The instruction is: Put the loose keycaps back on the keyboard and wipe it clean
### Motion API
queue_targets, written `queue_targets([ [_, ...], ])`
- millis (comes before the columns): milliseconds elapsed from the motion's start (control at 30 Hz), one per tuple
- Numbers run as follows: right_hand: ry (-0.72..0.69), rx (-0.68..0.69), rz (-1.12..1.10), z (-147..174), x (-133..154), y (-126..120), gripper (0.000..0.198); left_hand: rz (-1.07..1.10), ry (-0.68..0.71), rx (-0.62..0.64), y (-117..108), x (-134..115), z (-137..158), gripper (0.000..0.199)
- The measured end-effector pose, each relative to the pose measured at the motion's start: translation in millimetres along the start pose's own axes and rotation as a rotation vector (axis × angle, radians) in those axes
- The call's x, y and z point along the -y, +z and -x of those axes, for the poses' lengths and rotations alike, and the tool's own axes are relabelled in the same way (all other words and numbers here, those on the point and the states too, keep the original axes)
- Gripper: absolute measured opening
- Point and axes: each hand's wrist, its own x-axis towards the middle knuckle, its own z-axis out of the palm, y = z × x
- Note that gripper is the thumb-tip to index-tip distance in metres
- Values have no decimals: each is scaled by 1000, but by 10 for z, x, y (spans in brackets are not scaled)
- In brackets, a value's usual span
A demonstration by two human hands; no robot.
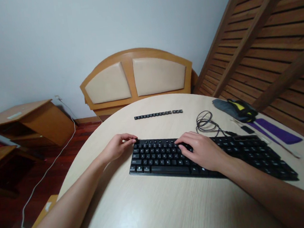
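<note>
A black keyboard [162,160] lies on the pale round table, slightly angled. At its upper left corner is my left hand [117,146], thumb and forefinger pinched on a small black keycap [136,140] that is mostly covered by the fingertips. My right hand [200,149] rests over the middle of the keyboard, forefinger and thumb apart at the number row. Its other fingers are partly hidden, and nothing shows between them. Behind the keyboard, a line of loose black keycaps [153,115] stretches across the table, with a small gap before a shorter group [177,111] at its right end.
A coiled black cable [205,121] lies behind the keyboard. To the right are a grey, black and yellow item [235,109], a purple strip [278,130] and a small black piece [247,129]. A padded headboard [137,75] and a slatted wooden panel [270,29] stand beyond the table [129,210].
</note>
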Motion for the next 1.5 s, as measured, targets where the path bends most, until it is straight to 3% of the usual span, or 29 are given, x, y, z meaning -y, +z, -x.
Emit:
queue_targets([
  [433,9,9,0,10,-16,12,17,-312,209,-18,-8,-30,53,34],
  [600,8,15,0,14,-14,5,17,-357,200,-23,5,-39,46,34],
  [900,4,10,6,10,-16,15,17,-241,207,-4,1,-4,0,34],
  [1233,-89,-12,-27,12,17,-12,22,-434,209,15,-23,-63,2,33],
  [1367,-193,73,-84,16,10,-26,33,-431,226,41,-37,-95,-5,35],
  [1500,-198,189,-83,33,47,-63,46,-460,265,33,-54,-99,3,34],
])
